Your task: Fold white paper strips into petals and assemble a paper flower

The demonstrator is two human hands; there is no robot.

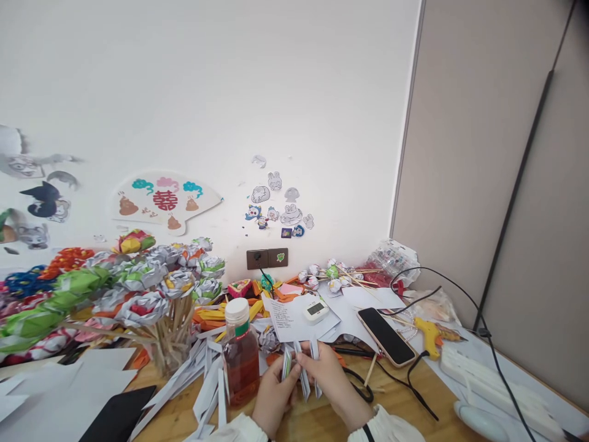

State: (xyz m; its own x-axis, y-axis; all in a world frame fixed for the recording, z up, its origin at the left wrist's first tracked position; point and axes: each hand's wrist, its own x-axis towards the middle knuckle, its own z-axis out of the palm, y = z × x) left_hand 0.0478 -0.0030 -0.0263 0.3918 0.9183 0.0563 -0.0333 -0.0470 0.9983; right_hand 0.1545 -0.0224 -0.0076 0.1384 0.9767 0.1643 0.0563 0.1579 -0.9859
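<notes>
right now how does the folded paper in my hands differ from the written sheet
The folded paper is held in the left hand and right hand; the written sheet lies beyond them. The folded paper forms narrow strips; the written sheet spreads broad and mostly flat. Both look mainly white.

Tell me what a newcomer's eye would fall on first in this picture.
Probably the paper flowers, a colourful bunch at left, then the fan-shaped cutout on the wall above them. At bottom centre, the left hand and right hand hold folded papers, with a bottle just left of them. The yellow glue gun stands out at right.
</notes>
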